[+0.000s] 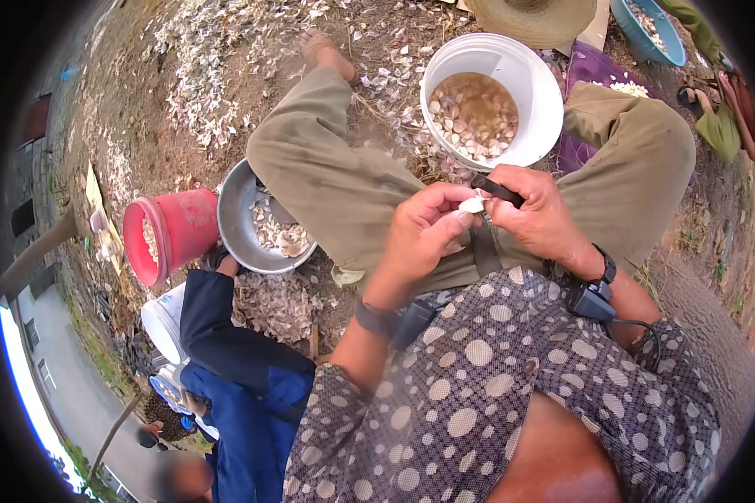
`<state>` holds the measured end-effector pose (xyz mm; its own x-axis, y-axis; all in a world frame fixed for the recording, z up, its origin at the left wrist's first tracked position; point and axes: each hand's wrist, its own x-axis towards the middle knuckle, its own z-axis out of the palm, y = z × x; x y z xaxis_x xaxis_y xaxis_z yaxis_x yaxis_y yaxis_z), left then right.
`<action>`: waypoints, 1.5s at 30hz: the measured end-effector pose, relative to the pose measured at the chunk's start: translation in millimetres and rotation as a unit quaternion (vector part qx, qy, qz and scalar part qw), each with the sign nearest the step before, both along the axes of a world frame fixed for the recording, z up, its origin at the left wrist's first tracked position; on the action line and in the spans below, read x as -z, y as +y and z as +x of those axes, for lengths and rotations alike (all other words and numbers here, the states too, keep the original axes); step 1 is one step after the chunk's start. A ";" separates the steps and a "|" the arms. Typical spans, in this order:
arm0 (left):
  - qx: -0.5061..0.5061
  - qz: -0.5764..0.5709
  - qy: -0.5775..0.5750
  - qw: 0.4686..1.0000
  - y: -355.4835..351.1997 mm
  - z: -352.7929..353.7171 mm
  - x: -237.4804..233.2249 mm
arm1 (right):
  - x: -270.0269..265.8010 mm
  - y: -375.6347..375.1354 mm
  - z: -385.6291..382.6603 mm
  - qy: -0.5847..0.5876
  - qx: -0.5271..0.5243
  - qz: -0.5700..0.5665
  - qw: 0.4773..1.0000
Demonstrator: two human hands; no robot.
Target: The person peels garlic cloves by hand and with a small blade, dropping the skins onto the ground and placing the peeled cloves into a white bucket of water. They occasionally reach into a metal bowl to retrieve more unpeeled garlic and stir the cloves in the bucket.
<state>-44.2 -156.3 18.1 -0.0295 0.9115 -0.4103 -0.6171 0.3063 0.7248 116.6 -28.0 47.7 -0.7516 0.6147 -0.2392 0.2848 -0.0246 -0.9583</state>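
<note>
My left hand (428,228) pinches a pale peeled garlic clove (471,204) between thumb and fingertips, above my lap. Wrapped round the black handle of a small knife (500,190) is my right hand (535,214), its thumb close against the clove. The knife's blade is mostly hidden by the fingers. Just beyond both hands, between my knees, a white bucket (542,109) holds brownish water with several unpeeled garlic cloves (478,126) in it.
A metal basin (235,210) of cloves and a red bucket (184,220) stand at left, beside a person in dark blue (252,377). A straw hat (533,18), a purple cloth (591,67) and a blue basin (658,38) lie beyond. Husks (201,92) litter the ground.
</note>
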 end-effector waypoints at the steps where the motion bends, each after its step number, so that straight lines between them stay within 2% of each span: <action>1: 0.005 -0.014 -0.087 0.996 1.9 -0.8 0.1 | -1.8 0.0 0.4 0.009 0.015 -0.031 0.999; 4: -0.035 -0.041 -0.125 0.991 8.6 16.5 3.1 | 5.0 4.5 6.1 0.000 0.038 0.032 0.999; 7: -0.087 -0.044 0.142 0.985 18.6 31.8 6.6 | 12.9 7.6 13.8 -0.019 0.038 0.077 0.996; 10: -0.054 -0.058 0.191 0.978 25.5 26.7 -0.5 | 17.0 7.2 18.5 -0.005 0.047 0.070 0.996; 13: -0.011 -0.014 0.219 0.975 23.9 29.5 6.4 | 15.7 4.2 21.7 0.007 0.063 0.057 0.996; 16: -0.015 -0.063 0.157 0.985 34.7 33.9 -10.0 | 16.2 2.8 29.0 0.018 0.054 0.018 0.998; 19: 0.012 -0.081 -0.031 0.996 34.7 25.1 0.0 | 21.8 2.9 37.5 0.052 0.045 -0.052 0.996; 22: 0.034 -0.058 -0.224 0.972 35.3 22.5 8.0 | 20.9 4.4 45.7 0.114 0.089 -0.219 0.965; 23: 0.033 -0.035 -0.258 0.965 33.9 24.5 13.8 | 21.5 9.0 53.2 0.091 0.075 -0.210 0.971; 27: -0.039 -0.039 -0.300 0.952 43.0 33.4 15.9 | 28.7 13.6 69.1 0.140 0.132 -0.211 0.958; 30: 0.020 -0.018 -0.247 0.969 59.2 38.1 -2.3 | 22.8 19.5 69.4 0.143 0.170 -0.171 0.960; 31: 0.012 -0.054 -0.219 0.974 67.5 45.0 -19.6 | 14.7 21.1 66.1 0.138 0.168 -0.163 0.963; 34: 0.062 -0.005 -0.149 0.987 68.7 50.2 -10.0 | 15.6 22.2 69.3 0.149 0.106 -0.101 0.978; 35: 0.066 -0.018 -0.094 0.993 69.6 50.3 -9.9 | 10.9 25.2 72.7 0.120 0.094 -0.118 0.981; 41: 0.045 -0.021 -0.185 0.981 64.7 48.8 -10.5 | 18.0 19.2 73.1 0.176 0.110 -0.161 0.965; 45: 0.052 -0.033 -0.199 0.978 65.4 47.9 -9.6 | 26.8 18.1 70.8 0.225 0.100 -0.200 0.948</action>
